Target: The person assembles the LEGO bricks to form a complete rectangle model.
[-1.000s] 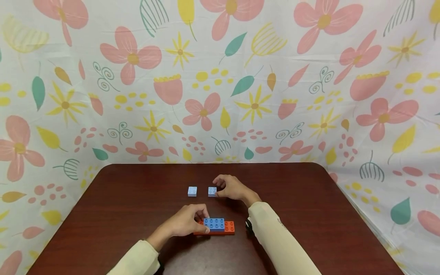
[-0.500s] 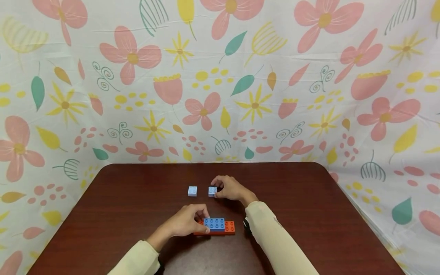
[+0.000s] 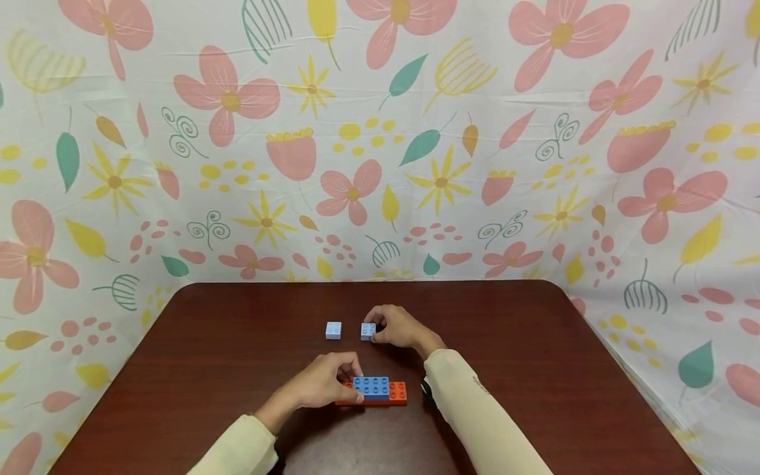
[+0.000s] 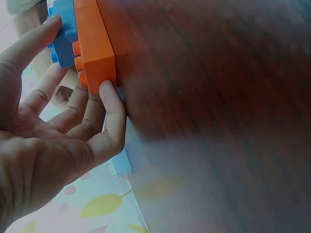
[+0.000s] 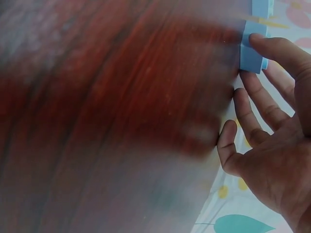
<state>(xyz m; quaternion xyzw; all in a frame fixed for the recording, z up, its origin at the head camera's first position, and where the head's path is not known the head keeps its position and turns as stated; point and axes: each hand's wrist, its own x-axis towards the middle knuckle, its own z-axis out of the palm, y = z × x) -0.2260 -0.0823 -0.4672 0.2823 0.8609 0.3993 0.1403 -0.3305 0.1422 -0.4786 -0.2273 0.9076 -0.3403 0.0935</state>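
Observation:
My left hand (image 3: 323, 381) holds the left end of a small build at the table's near middle. A blue building brick (image 3: 371, 386) with two rows of studs sits on a longer red building-brick base (image 3: 398, 394), whose studs show at the right end. In the left wrist view the thumb presses the blue brick's side, and a fingertip lies at the end of the red base (image 4: 99, 53). Farther back, my right hand (image 3: 399, 326) pinches a light blue square brick (image 3: 367, 330) between thumb and fingers. The right wrist view shows the thumb on that brick's side (image 5: 250, 53).
Another pale blue square brick (image 3: 334, 330) lies left of the one in my right hand. Everything is on a dark brown table (image 3: 237, 343) with rounded far corners. A flower-patterned cloth (image 3: 380, 145) hangs behind it and along the sides.
My right hand has shifted very slightly and its fingers have drawn closer round the light blue brick. The left hand and the red and blue build stay where they were.

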